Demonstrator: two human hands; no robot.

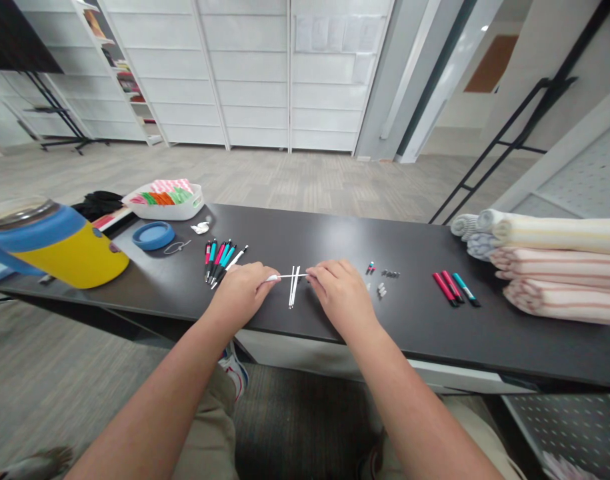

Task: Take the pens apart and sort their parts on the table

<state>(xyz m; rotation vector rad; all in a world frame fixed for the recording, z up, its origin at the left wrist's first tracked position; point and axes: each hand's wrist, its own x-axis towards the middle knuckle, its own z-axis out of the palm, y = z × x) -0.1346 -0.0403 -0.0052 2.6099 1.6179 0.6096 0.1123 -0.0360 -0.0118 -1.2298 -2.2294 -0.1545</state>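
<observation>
Pen refill (287, 276), thin and white, is held nearly level between two hands at the centre of the frame, at the tabletop (335, 235); whether it touches the loose white refills (293, 292) it crosses, I cannot tell from where I stand. The left hand (241, 287) has its grip pinched closed on a thicker white end (271, 278), perhaps a separate part; the right hand (343, 293) has its grip closed on the other end, thumb against fingertips. Too hard a pull or twist could, I judge, bend the rod or make it slip and scatter the loose refills. To the right, a careless sweep could send the pale small parts (382, 291) and dark small parts (391, 274) rolling. Left of the hands, the clicker pens (219, 259) lie bunched, and a nudge from the knuckles might spread them. Three pen barrels (455, 289) lie near the rolled towels (555, 260) at the right edge. Farther off, upper left, sits a white basket (167, 210); white cabinets (249, 73) stand beyond.
</observation>
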